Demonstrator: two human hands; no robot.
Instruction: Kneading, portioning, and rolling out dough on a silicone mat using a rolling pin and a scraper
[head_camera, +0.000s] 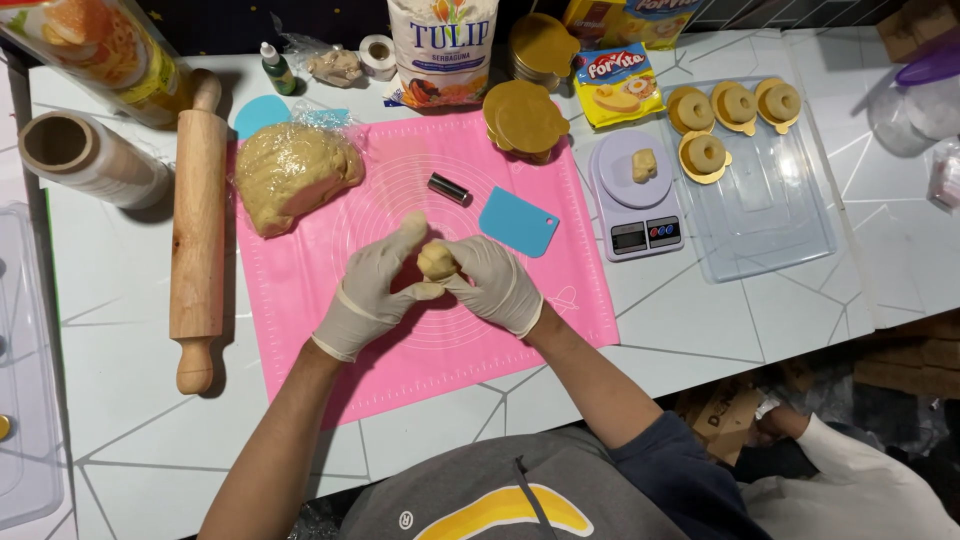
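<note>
We held small dough ball (437, 260) above middle of pink mat (300, 290). Left hand (375, 290) cupped it, fingers curled under. Right hand (495, 280) pinched it between thumb and fingertips. Wrapped dough lump (292, 172) sat on mat's upper left corner; rolling pin (197, 225) lay just left of mat; blue scraper (518, 222) on mat's right part; scale (635, 195) just right of mat.

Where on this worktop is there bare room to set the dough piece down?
Bare: the pink mat near its front edge, below both hands; the white table front-left, beside the rolling pin; the clear tray below the shaped pastries. Crowded: the back edge around the flour bag.
</note>
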